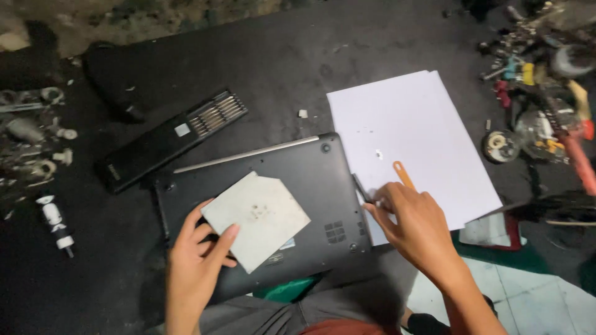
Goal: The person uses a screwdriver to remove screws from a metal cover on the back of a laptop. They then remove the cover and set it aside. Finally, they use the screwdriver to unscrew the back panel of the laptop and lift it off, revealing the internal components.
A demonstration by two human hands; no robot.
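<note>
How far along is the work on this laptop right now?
Done: the laptop lies bottom-up, and tiny specks, perhaps screws, sit on the white paper. In hand: the left hand holds a flat grey plate over the base; the right hand holds a dark tool at the laptop's edge. Left: the bottom shell looks still in place.

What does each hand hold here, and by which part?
Left hand holds the grey flat panel by its lower left edge. Right hand pinches a thin dark tool at its lower end.
</note>
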